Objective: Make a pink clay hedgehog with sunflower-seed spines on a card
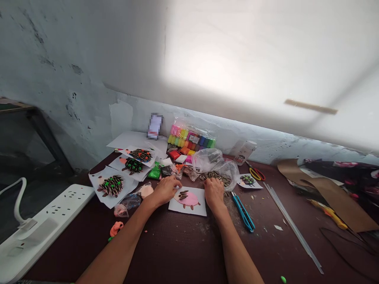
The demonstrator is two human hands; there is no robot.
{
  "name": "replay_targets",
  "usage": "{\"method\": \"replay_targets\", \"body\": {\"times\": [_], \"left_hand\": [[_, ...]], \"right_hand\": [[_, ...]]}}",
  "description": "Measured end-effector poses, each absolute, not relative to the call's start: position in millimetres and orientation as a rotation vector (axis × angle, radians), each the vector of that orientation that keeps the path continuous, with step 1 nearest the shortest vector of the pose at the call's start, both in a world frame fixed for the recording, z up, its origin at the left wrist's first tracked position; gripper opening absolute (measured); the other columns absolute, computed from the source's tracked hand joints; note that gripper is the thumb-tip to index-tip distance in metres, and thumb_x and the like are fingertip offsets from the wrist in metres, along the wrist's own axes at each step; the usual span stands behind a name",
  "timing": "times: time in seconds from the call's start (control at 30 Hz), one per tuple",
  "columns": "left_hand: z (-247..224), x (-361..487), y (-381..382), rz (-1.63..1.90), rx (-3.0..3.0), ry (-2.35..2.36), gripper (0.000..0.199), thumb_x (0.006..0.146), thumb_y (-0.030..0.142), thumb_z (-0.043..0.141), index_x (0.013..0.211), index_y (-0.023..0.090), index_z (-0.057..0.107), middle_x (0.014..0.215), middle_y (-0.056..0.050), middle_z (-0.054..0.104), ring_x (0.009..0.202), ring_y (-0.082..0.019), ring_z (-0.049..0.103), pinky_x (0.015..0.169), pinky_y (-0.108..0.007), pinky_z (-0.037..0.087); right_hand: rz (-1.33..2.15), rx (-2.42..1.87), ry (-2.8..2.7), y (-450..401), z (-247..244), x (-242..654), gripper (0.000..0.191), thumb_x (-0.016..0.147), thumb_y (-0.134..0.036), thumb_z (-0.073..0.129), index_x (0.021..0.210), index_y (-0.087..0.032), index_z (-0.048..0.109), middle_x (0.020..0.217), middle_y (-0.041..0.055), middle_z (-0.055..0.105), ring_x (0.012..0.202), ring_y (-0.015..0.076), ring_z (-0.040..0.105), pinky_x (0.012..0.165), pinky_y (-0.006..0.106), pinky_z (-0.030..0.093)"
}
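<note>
A white card (192, 211) lies flat in front of me, bearing a pink hedgehog shape (192, 198) with small brown feet and several striped sunflower seeds (183, 195) on its left part. My left hand (166, 190) is at the card's upper left corner, its fingers drawn together; whatever they hold is too small to make out. At the card's right edge, my right hand (214, 192) has its fingers curled at a pile of sunflower seeds (220, 177) by a clear plastic bag (231, 171). Its fingertips are partly hidden.
Finished-looking seed hedgehogs on paper (111, 185) lie at left, another card (249, 181) at right. Clay packets (154, 171) and a coloured clay set (192, 139) stand behind. Right are a blue-handled cutter (244, 214), scissors (256, 174), glue sticks (293, 227); left, a power strip (47, 225).
</note>
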State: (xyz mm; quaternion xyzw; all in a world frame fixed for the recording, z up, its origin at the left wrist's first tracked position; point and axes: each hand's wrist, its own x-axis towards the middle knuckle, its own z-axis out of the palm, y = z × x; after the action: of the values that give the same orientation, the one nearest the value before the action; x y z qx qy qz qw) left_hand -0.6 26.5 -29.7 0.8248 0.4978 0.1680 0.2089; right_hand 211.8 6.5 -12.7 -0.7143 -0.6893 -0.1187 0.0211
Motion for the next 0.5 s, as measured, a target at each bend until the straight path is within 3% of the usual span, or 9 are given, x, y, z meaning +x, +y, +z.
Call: {"method": "replay_targets", "body": {"times": [0.2,0.3,0.5], "left_hand": [[-29,0,26,0.472,2.305,1.390,0.029,0.078,0.010,0.053,0.096,0.022,0.071,0.097,-0.006,0.064,0.095,-0.020,0.059,0.083,-0.029,0.043],[-28,0,25,0.476,2.308,1.389,0.028,0.078,0.010,0.053,0.096,0.022,0.071,0.097,-0.006,0.064,0.096,-0.020,0.059,0.084,-0.029,0.043],[-29,-1,26,0.470,2.297,1.385,0.030,0.077,0.009,0.053,0.097,0.022,0.071,0.097,-0.006,0.064,0.096,-0.020,0.059,0.085,-0.030,0.043]], "right_hand": [[-0.392,-2.239,-2.120,5,-12,209,0.021,0.089,-0.009,0.043,0.090,-0.011,0.064,0.093,0.0159,0.066,0.093,0.0254,0.058,0.077,0.034,0.032],[-0.346,-2.235,-2.026,3,-10,208,0.019,0.091,-0.014,0.043,0.092,-0.011,0.062,0.092,0.0164,0.066,0.090,0.0253,0.060,0.073,0.033,0.033],[0.038,-2.147,-1.836,-5,-3,204,0.018,0.093,-0.022,0.044,0.094,-0.015,0.061,0.086,0.0085,0.069,0.076,0.0182,0.063,0.062,0.026,0.032]]}}
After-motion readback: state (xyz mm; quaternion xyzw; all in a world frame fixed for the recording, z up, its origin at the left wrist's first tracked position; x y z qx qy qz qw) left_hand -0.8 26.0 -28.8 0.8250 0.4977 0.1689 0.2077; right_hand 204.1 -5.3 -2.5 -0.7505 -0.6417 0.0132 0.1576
